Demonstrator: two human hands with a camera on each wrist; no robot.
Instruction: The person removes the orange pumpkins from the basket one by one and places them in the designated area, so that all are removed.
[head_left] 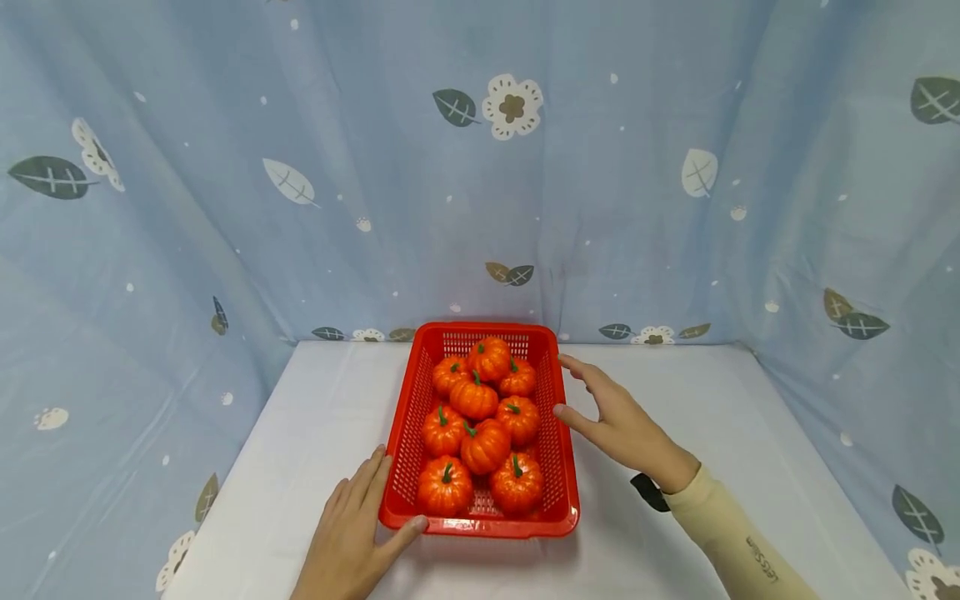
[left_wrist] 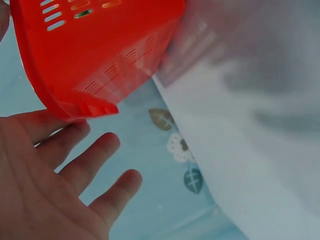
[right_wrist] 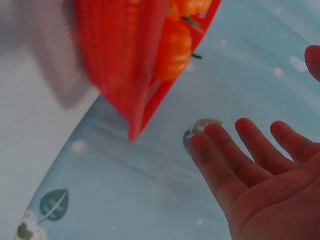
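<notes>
A red plastic basket (head_left: pixel 487 528) with slotted walls stands on the white table, holding several small orange pumpkins (head_left: pixel 446 487) with green stems. At its near left corner is my left hand (head_left: pixel 351 525), fingers extended along the left side and thumb at the front rim. In the left wrist view, the fingertips of this left hand (left_wrist: pixel 55 175) meet the basket's rim (left_wrist: pixel 40 95). My right hand (head_left: pixel 630 425) hovers by the right rim, its fingers spread and relaxed, holding nothing. The right wrist view shows that hand's fingers (right_wrist: pixel 225 150) apart from the basket (right_wrist: pixel 120 60).
A white tabletop (head_left: pixel 330 392) lies under the basket on both sides. Blue curtains (head_left: pixel 600 208) printed with leaves and flowers hang behind and along both sides. A dark strap (head_left: pixel 649 492) is at the right wrist, beside a pale sleeve (head_left: pixel 738 542).
</notes>
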